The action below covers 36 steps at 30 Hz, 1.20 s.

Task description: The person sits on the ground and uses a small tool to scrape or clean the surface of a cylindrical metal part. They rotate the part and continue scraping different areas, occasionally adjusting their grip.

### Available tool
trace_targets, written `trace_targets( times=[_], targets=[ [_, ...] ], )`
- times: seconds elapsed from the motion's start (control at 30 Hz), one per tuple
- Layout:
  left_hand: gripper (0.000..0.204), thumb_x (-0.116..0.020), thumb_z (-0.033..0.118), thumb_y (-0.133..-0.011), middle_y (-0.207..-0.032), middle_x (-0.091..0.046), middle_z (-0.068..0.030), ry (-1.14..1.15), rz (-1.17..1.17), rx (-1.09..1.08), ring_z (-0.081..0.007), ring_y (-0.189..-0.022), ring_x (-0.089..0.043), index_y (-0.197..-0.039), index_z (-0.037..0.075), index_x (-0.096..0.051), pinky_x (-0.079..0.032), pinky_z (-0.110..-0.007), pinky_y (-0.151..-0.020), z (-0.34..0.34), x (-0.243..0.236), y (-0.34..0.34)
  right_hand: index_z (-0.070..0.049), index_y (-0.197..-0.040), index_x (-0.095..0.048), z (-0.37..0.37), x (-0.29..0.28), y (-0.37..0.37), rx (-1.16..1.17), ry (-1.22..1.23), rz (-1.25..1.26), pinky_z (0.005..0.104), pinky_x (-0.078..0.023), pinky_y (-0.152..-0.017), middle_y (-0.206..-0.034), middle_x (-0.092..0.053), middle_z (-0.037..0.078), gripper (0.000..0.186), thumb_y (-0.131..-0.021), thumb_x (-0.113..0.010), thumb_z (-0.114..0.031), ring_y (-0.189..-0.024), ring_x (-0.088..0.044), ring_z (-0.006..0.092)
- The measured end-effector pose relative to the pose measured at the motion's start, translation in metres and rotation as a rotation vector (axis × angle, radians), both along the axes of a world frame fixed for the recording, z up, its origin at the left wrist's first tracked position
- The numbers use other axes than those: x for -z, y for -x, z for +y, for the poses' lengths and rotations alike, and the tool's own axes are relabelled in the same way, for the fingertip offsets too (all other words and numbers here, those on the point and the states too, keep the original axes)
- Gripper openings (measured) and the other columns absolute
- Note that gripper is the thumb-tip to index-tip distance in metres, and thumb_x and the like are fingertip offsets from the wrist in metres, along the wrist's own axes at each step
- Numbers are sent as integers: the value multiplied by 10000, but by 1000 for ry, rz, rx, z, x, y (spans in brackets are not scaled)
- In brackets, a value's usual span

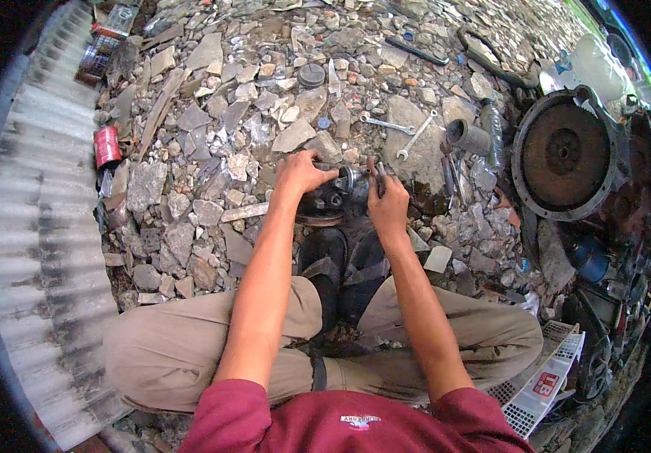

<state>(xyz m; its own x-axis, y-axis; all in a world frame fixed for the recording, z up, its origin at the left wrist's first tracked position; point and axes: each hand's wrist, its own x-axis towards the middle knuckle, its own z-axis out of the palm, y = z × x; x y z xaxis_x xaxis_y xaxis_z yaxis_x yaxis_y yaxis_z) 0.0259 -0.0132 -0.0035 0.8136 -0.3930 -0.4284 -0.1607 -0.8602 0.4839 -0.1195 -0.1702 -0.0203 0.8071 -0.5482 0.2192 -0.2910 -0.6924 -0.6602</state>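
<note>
On the ground in front of my shoes lies a dark, greasy machine part (331, 199) with a round, pulley-like disc on its near side and a shiny metal ring toward its right. My left hand (304, 174) is closed on its far left side, thumb pointing right across it. Close by on the right, my right hand (389, 199) pinches a short grey metal piece (373, 169) that stands up between the fingers. Its kind is too small to tell, and so is whether it touches the part. Two spanners, one lying flat (387, 124) and one slanted (417, 136), rest on a flat stone beyond my right hand.
Broken stone covers the ground. Corrugated sheeting (46, 249) runs along the left, beside a red can (106, 147). At right stand a large round metal housing (563, 155), a plastic bottle (494, 136), a grey cylinder (468, 137) and a white plastic crate (544, 377).
</note>
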Motion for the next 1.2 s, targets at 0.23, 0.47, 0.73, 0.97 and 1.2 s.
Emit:
trace_targets(
  times=[0.23, 0.47, 0.73, 0.97, 1.2],
  targets=[
    [689, -816, 585, -647, -1170, -706, -166, -14, 24, -8, -326, -1111, -663, -1180, 159, -719, -499, -423, -992, -11, -5, 1, 25, -797, -627, -24, 3, -23, 2, 81, 66, 530, -497, -692, -774, -630, 255, 179, -892, -651, -124, -742, -625, 449],
    [767, -817, 595, -644, -1224, -681, -179, -14, 72, -23, -331, -1154, -640, -1244, 137, -678, -494, -423, -1001, -11, -10, 0, 17, -797, -617, -19, 8, -16, 2, 57, 14, 542, -486, -704, -788, -636, 254, 178, -861, -680, -137, -760, -623, 449],
    [868, -824, 602, -634, -1250, -660, -207, 12, 3, 9, -358, -1178, -621, -1306, 91, -624, -478, -432, -1023, 2, 0, -3, 27, -948, -578, 9, 7, 9, 11, -26, -5, 540, -478, -749, -810, -637, 261, 238, -864, -680, -171, -811, -625, 457],
    [785, -823, 581, -652, -1236, -676, -175, -28, 50, 3, -335, -1159, -636, -1258, 108, -666, -491, -424, -1008, -12, 0, -2, 14, -877, -597, -24, 17, -23, 46, 58, 50, 549, -472, -743, -835, -650, 259, 210, -894, -650, -189, -808, -617, 465],
    [804, -822, 586, -649, -1236, -674, -184, 0, 58, 36, -339, -1154, -640, -1263, 93, -661, -494, -431, -1010, -8, -10, -3, 1, -861, -616, -13, 8, -11, 101, 9, 119, 526, -468, -737, -822, -653, 250, 222, -865, -682, -211, -797, -625, 443]
  ],
)
